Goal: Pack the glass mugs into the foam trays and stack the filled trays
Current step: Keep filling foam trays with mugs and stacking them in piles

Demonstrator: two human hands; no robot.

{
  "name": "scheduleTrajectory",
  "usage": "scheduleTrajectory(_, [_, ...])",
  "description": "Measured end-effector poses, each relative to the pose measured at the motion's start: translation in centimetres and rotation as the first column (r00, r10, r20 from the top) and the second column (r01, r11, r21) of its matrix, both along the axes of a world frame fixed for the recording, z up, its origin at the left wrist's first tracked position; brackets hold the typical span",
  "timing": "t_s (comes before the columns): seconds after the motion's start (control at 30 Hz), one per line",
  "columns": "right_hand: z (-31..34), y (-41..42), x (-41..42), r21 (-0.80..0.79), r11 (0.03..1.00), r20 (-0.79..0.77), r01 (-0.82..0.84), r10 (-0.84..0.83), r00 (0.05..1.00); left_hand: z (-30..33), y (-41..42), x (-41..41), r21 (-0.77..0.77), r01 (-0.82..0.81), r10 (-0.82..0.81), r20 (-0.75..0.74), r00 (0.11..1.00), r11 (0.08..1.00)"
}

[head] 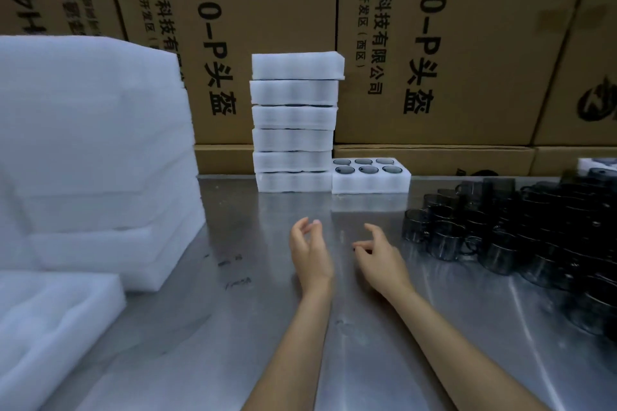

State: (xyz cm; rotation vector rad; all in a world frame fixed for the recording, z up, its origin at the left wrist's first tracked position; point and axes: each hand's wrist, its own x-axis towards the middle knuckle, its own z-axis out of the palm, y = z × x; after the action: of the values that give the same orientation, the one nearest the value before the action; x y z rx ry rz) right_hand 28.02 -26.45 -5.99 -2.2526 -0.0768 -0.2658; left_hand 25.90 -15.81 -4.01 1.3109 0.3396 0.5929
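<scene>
Glass mugs (521, 233) sit right of both empty, loosely curled hands (310, 250).

Six white foam trays (293, 123) were stacked at the desk's back; a filled tray (370, 182) was set touching them, dark glass mugs (521, 237) massed at right.

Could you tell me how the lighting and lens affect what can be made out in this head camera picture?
Head view: dim light with glare streaks on the metal table; the dark glass mugs merge into one mass; wide-angle distortion tilts the cardboard boxes; the foam pile looks soft; both hands are fairly sharp.
</scene>
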Motion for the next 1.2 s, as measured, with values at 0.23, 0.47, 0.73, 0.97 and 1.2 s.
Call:
scheduleTrajectory(0.23, [0.1, -2.3, -7.9, 0.032, 0.999, 0.024, -0.036, 0.035, 0.999, -1.2, -1.0, -8.5, 0.086, 0.213, -0.214, 0.001, 0.977, 0.973])
scheduleTrajectory(0.47, [-0.2, -3.5, -13.5, 0.038, 0.995, 0.028, -0.097, 0.096, 0.995, -1.6, 1.0, -14.5, 0.568, 0.194, -0.199, -0.055, 0.978, 0.8])
scheduleTrajectory(0.73, [0.2, -4.4, -16.9, -0.008, 0.995, 0.017, -0.104, 0.104, 0.994, -0.1, 11.3, -16.7, 0.934, 0.358, 0.52, -0.312, 0.795, 0.013])
scheduleTrajectory(0.97, [0.7, -4.2, -17.5, -0.048, 0.993, 0.006, -0.109, 0.11, 0.994, 1.2, 18.6, -18.8, 0.852, 0.523, 0.832, -0.313, 0.458, 0.033])
scheduleTrajectory(1.2, [0.5, -4.3, -17.5, -0.075, 0.989, -0.002, -0.126, 0.127, 0.992, 4.3, 16.6, -19.2, 0.872, 0.488, 0.695, -0.327, 0.641, -0.04])
